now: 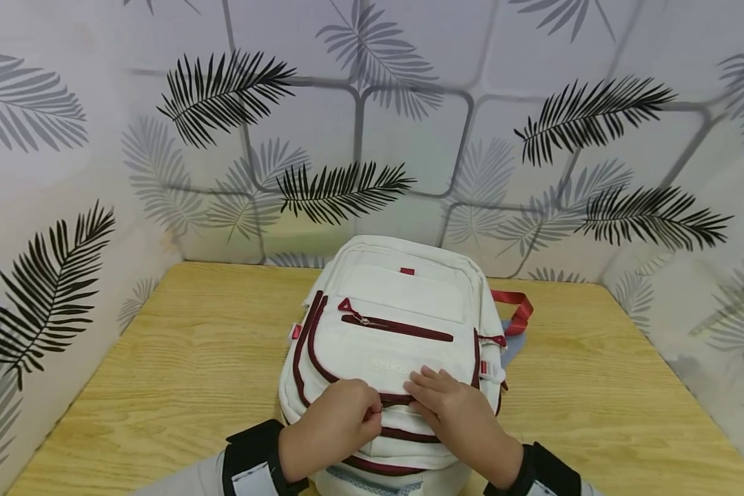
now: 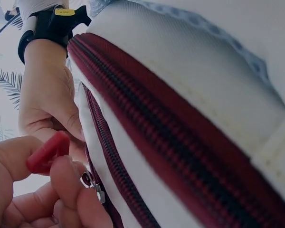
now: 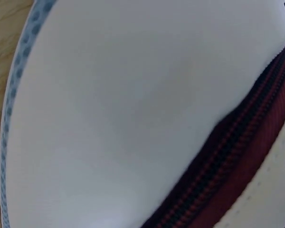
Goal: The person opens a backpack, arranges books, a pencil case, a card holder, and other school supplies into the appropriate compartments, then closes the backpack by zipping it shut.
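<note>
A white backpack (image 1: 409, 303) with dark red zippers lies on its back on the table, front pocket facing up. My left hand (image 1: 337, 420), at the lower edge of that pocket, pinches a red zipper pull (image 2: 48, 156) between thumb and fingers. The metal slider (image 2: 100, 194) hangs off the pull on a dark red zipper, as the left wrist view shows. Just right of it, my right hand (image 1: 459, 413) rests on the front pocket with fingers extended. In the right wrist view only the bag's white fabric and a zipper (image 3: 228, 152) show; the hand is out of sight.
Under the bag is a wooden table (image 1: 192, 358). A red strap loop (image 1: 521, 310) sticks out at the bag's upper right. Leaf-patterned cloth walls (image 1: 409, 138) stand behind and on both sides. A short zipper (image 1: 403, 328) crosses the front pocket.
</note>
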Action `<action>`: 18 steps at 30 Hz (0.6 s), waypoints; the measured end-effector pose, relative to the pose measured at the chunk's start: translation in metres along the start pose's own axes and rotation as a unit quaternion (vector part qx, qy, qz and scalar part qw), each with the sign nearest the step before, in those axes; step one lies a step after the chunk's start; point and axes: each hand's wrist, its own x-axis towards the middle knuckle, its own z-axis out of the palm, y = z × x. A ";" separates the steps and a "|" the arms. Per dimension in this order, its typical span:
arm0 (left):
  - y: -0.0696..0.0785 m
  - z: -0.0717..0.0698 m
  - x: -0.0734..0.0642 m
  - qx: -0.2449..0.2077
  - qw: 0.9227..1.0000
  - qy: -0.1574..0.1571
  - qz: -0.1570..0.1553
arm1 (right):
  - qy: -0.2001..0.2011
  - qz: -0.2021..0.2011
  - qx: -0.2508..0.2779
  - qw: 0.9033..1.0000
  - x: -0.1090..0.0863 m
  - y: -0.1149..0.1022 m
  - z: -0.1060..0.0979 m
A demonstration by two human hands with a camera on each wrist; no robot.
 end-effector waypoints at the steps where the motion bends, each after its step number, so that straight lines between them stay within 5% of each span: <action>1: 0.000 0.000 0.001 -0.002 1.000 0.002 0.001 | 0.004 -0.003 0.000 1.000 0.000 0.001 0.000; 10: 0.005 0.002 0.005 -0.010 1.000 0.013 0.009 | 0.031 -0.002 0.009 0.999 0.000 -0.004 0.001; 18: 0.006 -0.003 -0.003 -0.010 0.999 0.042 0.015 | 0.094 -0.092 0.144 0.981 0.008 -0.021 -0.001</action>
